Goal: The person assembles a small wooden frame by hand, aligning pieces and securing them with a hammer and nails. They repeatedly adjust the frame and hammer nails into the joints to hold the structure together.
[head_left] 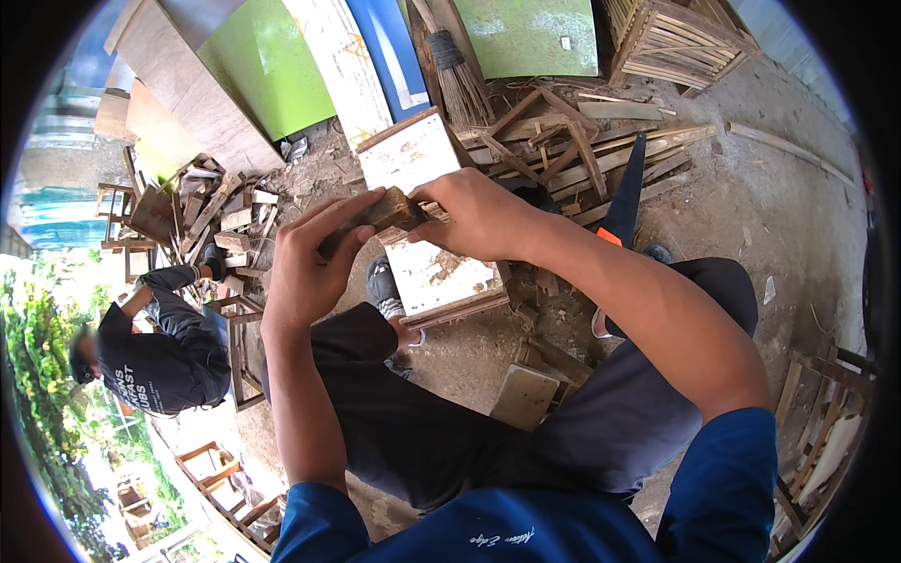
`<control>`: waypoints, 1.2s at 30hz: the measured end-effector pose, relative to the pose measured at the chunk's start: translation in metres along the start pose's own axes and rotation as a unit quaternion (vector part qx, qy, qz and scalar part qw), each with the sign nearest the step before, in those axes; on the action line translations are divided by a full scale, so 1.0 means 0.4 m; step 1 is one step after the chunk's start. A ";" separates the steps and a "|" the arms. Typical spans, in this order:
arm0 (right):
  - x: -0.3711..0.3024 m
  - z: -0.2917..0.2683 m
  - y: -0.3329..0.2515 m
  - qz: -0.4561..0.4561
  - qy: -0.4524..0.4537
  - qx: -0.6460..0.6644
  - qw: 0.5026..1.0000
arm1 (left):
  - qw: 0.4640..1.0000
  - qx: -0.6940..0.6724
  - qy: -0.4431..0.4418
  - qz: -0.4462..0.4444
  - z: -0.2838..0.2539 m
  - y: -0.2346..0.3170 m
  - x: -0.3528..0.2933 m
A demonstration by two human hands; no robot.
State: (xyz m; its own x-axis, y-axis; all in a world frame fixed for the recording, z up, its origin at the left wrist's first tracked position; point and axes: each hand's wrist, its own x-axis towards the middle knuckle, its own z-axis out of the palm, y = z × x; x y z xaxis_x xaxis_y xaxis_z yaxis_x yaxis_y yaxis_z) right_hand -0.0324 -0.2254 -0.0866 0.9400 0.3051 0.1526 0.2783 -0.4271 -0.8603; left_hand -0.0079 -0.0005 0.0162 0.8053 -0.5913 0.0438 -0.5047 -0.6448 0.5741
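Note:
A short, dark brown wooden block [395,208] is held up between my two hands, over a low bench [441,277] with a worn white top. My left hand [314,253] grips its left end, thumb on the near side and fingers along the far side. At the block's right end, my right hand [474,214] is closed with bent fingers and thumb against it; part of this grip is hidden. Sawdust and crumbs lie on the bench top below. To the right of the bench, a handsaw [627,192] with an orange handle stands blade up near my knee.
Scrap wood [211,211] is heaped at the left, and long wood strips [648,155] lie at the far right. A broom [455,75] leans among boards behind the bench. Another person [164,352] in dark clothes sits at the left. Wood offcuts [530,394] lie between my legs.

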 end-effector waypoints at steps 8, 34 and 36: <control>-0.001 -0.033 -0.029 0.057 -0.070 -0.012 0.996 | 1.000 -0.022 -0.003 0.017 0.007 0.004 0.004; -0.009 -0.098 -0.150 0.002 0.120 0.144 0.982 | 0.999 0.006 -0.013 0.038 -0.004 -0.008 -0.007; -0.011 -0.090 -0.154 0.017 0.126 0.156 0.979 | 0.998 0.004 -0.002 0.061 0.004 -0.016 -0.003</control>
State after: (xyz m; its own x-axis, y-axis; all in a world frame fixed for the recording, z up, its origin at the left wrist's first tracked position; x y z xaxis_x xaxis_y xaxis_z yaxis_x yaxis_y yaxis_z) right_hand -0.0464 -0.2313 -0.0168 0.9777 0.0584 0.2019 0.2082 -0.1397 -0.9681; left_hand -0.0063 0.0037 0.0113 0.7369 -0.6671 0.1094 -0.6010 -0.5725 0.5578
